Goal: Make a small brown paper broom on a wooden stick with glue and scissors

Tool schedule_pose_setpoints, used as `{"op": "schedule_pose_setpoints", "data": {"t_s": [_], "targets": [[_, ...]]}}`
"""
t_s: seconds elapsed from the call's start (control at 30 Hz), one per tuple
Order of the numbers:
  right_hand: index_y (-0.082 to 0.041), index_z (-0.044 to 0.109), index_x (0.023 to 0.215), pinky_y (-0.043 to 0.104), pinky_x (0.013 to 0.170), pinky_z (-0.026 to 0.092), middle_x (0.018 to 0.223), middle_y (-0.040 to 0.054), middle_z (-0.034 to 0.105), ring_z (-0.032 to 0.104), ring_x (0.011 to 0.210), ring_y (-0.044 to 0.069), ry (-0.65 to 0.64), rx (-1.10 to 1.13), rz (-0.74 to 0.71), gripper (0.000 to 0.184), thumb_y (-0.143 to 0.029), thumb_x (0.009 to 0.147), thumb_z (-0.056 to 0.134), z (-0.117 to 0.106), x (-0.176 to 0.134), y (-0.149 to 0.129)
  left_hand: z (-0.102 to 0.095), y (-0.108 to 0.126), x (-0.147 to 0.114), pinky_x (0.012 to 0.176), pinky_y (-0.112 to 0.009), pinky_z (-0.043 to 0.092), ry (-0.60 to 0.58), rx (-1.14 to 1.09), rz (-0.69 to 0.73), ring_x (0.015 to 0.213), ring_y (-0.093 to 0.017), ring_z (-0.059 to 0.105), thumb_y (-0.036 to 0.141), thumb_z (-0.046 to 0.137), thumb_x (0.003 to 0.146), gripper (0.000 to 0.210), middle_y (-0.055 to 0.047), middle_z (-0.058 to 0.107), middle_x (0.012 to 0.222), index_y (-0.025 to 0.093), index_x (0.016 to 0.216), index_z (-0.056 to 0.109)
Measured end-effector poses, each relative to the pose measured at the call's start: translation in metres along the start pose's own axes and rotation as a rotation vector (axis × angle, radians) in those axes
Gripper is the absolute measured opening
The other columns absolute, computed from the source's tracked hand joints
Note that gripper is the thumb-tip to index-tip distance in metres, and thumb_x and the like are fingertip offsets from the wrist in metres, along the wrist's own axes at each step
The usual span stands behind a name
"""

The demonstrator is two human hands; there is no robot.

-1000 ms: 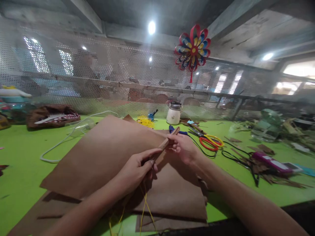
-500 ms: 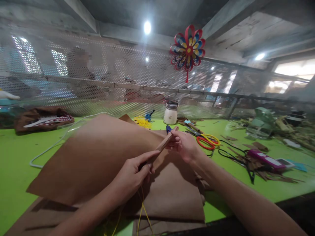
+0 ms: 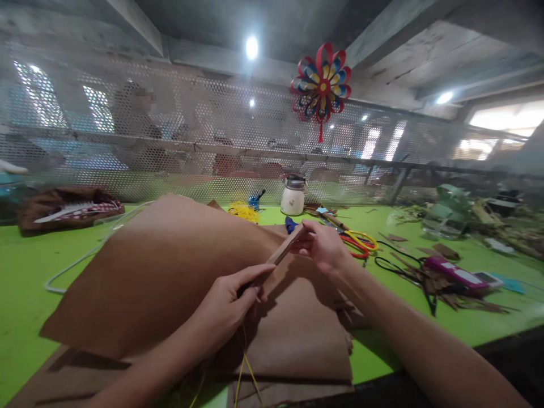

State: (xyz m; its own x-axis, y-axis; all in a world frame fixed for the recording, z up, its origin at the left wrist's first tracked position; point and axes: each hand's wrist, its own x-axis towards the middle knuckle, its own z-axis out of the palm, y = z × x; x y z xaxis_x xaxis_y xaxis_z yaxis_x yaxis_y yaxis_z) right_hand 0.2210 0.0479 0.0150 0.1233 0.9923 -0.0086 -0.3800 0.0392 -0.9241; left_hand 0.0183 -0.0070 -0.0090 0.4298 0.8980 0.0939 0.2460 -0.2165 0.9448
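A narrow folded brown strip (image 3: 285, 248), like stiff paper or leather, slants up to the right between my hands. My left hand (image 3: 232, 292) is closed around its lower end, thumb on top. At the upper end, my right hand (image 3: 325, 246) pinches the strip between thumb and fingers, hiding its tip. Yellow threads (image 3: 241, 368) hang below my left hand; where they start is hidden. Beneath both hands lies a large brown sheet (image 3: 161, 272), its left part raised and curved, over more brown pieces. A small dark blue object (image 3: 290, 225) sits just behind the strip's upper end.
On the green table (image 3: 25, 289), scissors (image 3: 359, 241) with red and yellow handles lie beyond my right wrist. A white jar (image 3: 293, 195), yellow thread bundle (image 3: 243, 211) and brown bag (image 3: 68, 209) stand behind. A purple device (image 3: 454, 275) lies among brown scraps at right.
My right hand's fingers have shifted to close over the strip's upper tip, which stuck out before. My left hand keeps its hold. The whole view has drifted slightly.
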Motion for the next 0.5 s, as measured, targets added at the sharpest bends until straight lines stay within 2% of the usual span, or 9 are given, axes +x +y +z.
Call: {"op": "schedule_pose_setpoints", "data": {"t_s": [0.5], "targets": [[-0.015,0.057,0.061,0.032,0.054,0.053,0.05,0.0018,0.061,0.06,0.048,0.016,-0.018,-0.023,0.026,0.017,-0.022,0.075,0.049,-0.0066,0.0089,0.0031,0.0009,-0.0019,0.0014,0.05,-0.021,0.038,0.005,-0.089,-0.053,0.051,-0.007,0.048,0.025,0.048,0.079,0.041,0.0,0.058,0.073,0.016,0.118,0.057]]}}
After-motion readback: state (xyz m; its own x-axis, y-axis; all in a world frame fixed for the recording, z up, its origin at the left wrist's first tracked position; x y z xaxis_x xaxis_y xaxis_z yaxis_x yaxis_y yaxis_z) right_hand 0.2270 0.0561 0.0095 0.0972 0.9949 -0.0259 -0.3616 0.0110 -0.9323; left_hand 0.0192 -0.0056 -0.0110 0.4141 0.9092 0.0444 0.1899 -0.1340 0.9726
